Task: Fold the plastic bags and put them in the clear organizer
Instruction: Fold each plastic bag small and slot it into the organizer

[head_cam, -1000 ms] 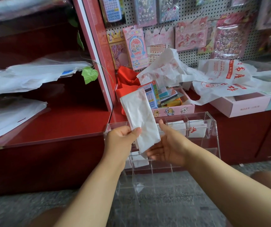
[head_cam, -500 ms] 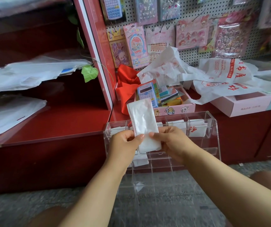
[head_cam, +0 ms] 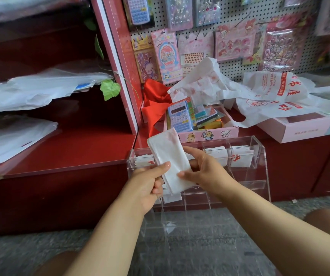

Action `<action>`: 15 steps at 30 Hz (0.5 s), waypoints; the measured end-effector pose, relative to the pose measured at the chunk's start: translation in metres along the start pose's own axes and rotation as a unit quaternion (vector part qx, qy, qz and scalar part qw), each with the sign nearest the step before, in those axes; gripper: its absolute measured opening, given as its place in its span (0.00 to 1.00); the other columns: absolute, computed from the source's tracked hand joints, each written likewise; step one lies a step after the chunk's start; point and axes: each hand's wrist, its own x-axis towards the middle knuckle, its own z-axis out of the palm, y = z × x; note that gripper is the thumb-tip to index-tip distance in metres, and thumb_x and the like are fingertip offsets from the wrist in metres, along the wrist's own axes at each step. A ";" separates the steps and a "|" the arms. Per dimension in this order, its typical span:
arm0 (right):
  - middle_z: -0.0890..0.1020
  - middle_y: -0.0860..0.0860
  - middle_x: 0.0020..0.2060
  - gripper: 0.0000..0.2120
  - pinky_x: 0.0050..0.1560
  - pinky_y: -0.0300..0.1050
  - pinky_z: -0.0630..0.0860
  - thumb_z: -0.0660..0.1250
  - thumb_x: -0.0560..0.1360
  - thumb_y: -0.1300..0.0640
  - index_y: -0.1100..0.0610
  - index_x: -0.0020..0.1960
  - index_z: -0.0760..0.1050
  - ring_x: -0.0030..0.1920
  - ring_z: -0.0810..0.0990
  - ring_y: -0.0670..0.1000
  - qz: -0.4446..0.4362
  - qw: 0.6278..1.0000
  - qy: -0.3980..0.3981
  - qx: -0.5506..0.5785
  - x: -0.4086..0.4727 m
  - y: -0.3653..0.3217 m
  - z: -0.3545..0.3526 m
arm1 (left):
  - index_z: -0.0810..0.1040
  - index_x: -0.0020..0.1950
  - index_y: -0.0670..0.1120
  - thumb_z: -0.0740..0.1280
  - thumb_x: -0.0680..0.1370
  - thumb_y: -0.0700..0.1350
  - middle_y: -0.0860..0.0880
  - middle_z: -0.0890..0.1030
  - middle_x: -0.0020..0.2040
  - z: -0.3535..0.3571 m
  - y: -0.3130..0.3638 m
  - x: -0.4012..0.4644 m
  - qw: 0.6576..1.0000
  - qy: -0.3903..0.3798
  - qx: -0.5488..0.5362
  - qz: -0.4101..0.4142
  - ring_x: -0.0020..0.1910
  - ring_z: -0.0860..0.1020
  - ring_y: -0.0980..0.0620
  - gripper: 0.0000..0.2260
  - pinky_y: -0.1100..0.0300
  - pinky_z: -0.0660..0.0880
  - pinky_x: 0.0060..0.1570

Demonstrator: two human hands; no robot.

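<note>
Two hands on one folded plastic bag [head_cam: 168, 160], held in the air in front of the clear organizer [head_cam: 259, 156]. The bag is a long white strip, tilted: top end leans up-left, bottom end hangs down-right.

Left hand [head_cam: 148, 184] pinches the strip's left edge about mid-length, thumb on the front face, other fingers curled behind. Right hand [head_cam: 204, 170] holds the right edge at about the same height: thumb tip on the front face low on the strip, index finger stretched up behind the right edge. Both grips are narrow pinches on the bag. Most of the strip stands above the two grips; a short tail sticks out below them.

The bag overlaps the organizer's left-centre compartments from this view; can't tell whether it touches the acrylic. Organizer stands on the floor against the red counter [head_cam: 70, 156]. Its top row already has folded white bags in it [head_cam: 240, 158], and one more sits lower down [head_cam: 172, 197], just below the held strip.

Loose unfolded bags [head_cam: 275, 90] with red print lie in a pile on the counter behind, over the pink boxes [head_cam: 208, 134].
</note>
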 end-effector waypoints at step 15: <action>0.76 0.53 0.25 0.07 0.28 0.38 0.71 0.69 0.75 0.60 0.64 0.42 0.79 0.25 0.72 0.49 0.031 0.998 0.006 0.055 -0.002 -0.011 -0.015 | 0.78 0.50 0.42 0.70 0.75 0.32 0.49 0.85 0.36 0.009 -0.007 -0.007 0.955 0.000 0.179 0.237 0.32 0.81 0.53 0.08 0.64 0.74 0.28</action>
